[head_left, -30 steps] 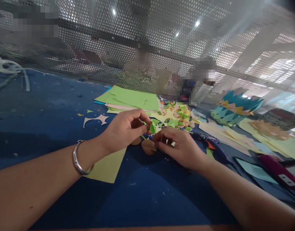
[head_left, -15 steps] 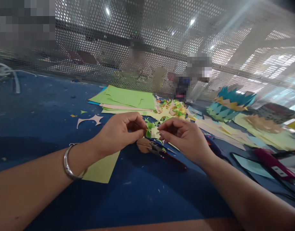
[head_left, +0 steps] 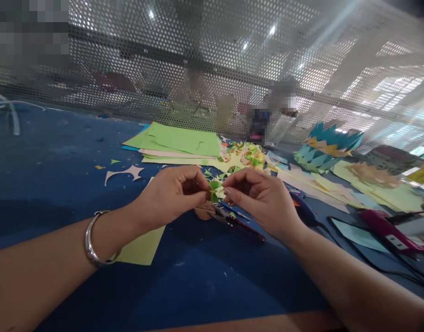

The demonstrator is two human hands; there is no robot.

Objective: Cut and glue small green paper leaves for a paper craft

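Observation:
Close together above the blue table, my left hand (head_left: 173,193) and my right hand (head_left: 262,198) work at a small curled green paper piece (head_left: 215,186). My left thumb and forefinger pinch its left side. On its right side, my right fingertips are closed at a bit of pale yellow paper, which seems to touch the green piece. Just below the hands lie a dark-handled cutting tool with red trim (head_left: 244,229), a blue pen-like stick (head_left: 237,212) and a flat brown piece (head_left: 204,211). Pale yellow paper (head_left: 142,246) lies partly under my left wrist.
Green paper sheets (head_left: 184,139) are stacked behind the hands, beside a heap of curled paper bits (head_left: 249,154). To the right are a spiky paper crown (head_left: 327,147), a dark blue glue gun (head_left: 306,210) with its cable, and a magenta power strip (head_left: 386,232). Perforated metal (head_left: 146,64) stands behind.
The green paper piece shows more fully between my fingers, while less of the pale yellow bit is visible. My right fingertips have come slightly nearer the left ones. The view has shifted a little.

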